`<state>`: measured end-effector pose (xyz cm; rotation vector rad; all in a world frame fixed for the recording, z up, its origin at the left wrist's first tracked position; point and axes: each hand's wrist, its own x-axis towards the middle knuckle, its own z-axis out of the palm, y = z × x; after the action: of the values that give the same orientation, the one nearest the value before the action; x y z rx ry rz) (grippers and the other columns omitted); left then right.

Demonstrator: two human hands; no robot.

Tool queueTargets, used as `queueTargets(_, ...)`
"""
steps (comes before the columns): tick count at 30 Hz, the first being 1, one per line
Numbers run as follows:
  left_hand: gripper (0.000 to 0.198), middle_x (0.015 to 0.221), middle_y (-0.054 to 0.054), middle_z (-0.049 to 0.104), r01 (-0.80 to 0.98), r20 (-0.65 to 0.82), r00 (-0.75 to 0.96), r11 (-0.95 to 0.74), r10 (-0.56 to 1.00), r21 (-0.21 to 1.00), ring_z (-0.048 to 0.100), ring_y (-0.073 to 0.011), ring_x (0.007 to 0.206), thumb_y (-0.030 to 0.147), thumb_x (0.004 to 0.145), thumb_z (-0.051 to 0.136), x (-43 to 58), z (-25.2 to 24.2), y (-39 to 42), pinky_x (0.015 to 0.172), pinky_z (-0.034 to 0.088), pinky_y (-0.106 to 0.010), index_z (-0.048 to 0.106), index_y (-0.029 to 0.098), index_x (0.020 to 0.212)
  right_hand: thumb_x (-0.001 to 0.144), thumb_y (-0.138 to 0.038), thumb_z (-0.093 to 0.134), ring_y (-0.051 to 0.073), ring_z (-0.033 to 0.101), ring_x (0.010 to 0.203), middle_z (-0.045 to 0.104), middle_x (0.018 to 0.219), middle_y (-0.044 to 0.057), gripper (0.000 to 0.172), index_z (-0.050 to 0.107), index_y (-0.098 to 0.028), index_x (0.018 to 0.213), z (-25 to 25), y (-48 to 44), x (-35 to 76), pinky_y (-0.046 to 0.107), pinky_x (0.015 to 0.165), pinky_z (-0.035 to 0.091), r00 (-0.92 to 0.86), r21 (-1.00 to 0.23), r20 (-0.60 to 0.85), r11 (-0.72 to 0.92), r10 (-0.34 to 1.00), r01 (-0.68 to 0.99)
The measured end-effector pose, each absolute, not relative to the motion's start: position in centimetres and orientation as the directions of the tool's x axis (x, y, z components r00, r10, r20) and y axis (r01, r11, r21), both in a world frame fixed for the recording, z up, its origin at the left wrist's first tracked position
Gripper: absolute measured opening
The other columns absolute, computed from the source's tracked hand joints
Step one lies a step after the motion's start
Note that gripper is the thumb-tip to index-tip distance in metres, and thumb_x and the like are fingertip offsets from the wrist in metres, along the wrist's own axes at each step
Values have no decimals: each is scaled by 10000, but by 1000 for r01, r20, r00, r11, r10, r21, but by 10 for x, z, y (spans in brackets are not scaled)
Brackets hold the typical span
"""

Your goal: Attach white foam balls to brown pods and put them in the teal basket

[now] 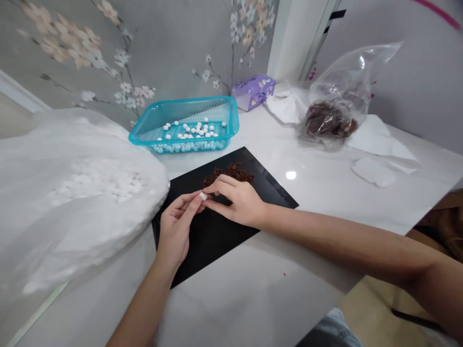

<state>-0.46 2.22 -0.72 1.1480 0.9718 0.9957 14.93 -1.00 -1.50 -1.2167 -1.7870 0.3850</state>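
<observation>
My left hand pinches a small white ball between thumb and fingertips. Close against the same ball are the fingertips of my right hand, closed in a pinch; what lies between them is too small to make out. Both hands are over a black mat on the white table. Just beyond my right hand, a loose heap of dark reddish-brown bits lies on the mat, partly hidden by the fingers.
A turquoise basket with several white balls stands behind the mat. At left spreads a large translucent white bag of similar balls. Further back are a purple tissue pack, a clear bag of brown material and white paper sheets.
</observation>
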Motion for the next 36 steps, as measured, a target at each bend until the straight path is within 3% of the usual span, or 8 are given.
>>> queueTargets(7, 171, 856, -46, 710, -209, -104, 217, 150, 971, 966, 610, -114, 723, 306, 740, 646, -6, -9, 25, 684, 454, -227, 712, 190, 848, 893, -401, 428, 107, 544, 672, 579, 879, 41, 282, 587, -198, 1007, 2, 8, 158, 219, 596, 401, 105, -599, 550, 303, 829, 741)
queueTargets(11, 197, 828, -56, 709, -172, -125, 256, 172, 959, 970, 588, -113, 713, 322, 753, 628, -8, -8, 24, 702, 452, -230, 711, 179, 862, 919, -387, 363, 151, 547, 752, 560, 986, 73, 339, 583, -192, 1088, 29, 57, 179, 263, 663, 394, 233, -490, 632, 149, 740, 859)
queueTargets(18, 228, 818, -70, 698, -164, -95, 286, 146, 954, 975, 591, -147, 747, 345, 765, 601, -11, -7, 21, 734, 453, -259, 705, 175, 878, 799, -270, 560, 222, 536, 881, 590, 870, 99, 292, 611, -95, 1028, 52, 139, 196, 311, 753, 376, 280, -480, 374, -73, 884, 874)
queueTargets(22, 233, 804, -69, 700, -148, -104, 298, 154, 949, 977, 595, -151, 728, 353, 771, 590, -11, -5, 21, 726, 456, -261, 706, 182, 877, 817, -272, 500, 170, 525, 778, 598, 826, 59, 216, 619, -140, 938, 55, 140, 155, 277, 686, 357, 178, -510, 451, 89, 875, 855)
queueTargets(25, 216, 795, -74, 703, -119, -105, 335, 152, 936, 981, 606, -164, 733, 342, 767, 591, -11, -5, 21, 705, 455, -267, 716, 185, 847, 842, -294, 468, 143, 520, 742, 598, 802, 31, 206, 619, -164, 899, 53, 130, 108, 254, 649, 344, -169, -421, 477, 394, 862, 817)
queueTargets(28, 166, 757, -57, 694, -154, -93, 367, 160, 925, 975, 601, -162, 729, 307, 752, 604, -11, -7, 21, 700, 444, -263, 715, 186, 774, 807, -339, 541, 155, 538, 763, 608, 900, 45, 230, 608, -179, 959, 42, 123, 68, 256, 640, 353, -503, -304, 345, 601, 792, 739)
queueTargets(31, 122, 648, -15, 642, -220, -96, 335, 177, 937, 959, 553, -128, 641, 260, 728, 622, -10, -9, 20, 668, 431, -246, 683, 183, 655, 793, -278, 566, 157, 552, 725, 596, 937, 66, 171, 613, -168, 915, 32, 121, 43, 255, 594, 347, -521, -286, 246, 574, 818, 767)
queueTargets(36, 149, 632, -6, 613, -270, -91, 352, 194, 932, 943, 530, -115, 631, 267, 745, 611, -11, -9, 19, 658, 425, -234, 668, 171, 647, 883, -297, 456, 152, 563, 774, 579, 984, 64, 207, 607, -165, 934, 44, 116, 41, 249, 588, 343, -463, -302, 304, 545, 833, 782)
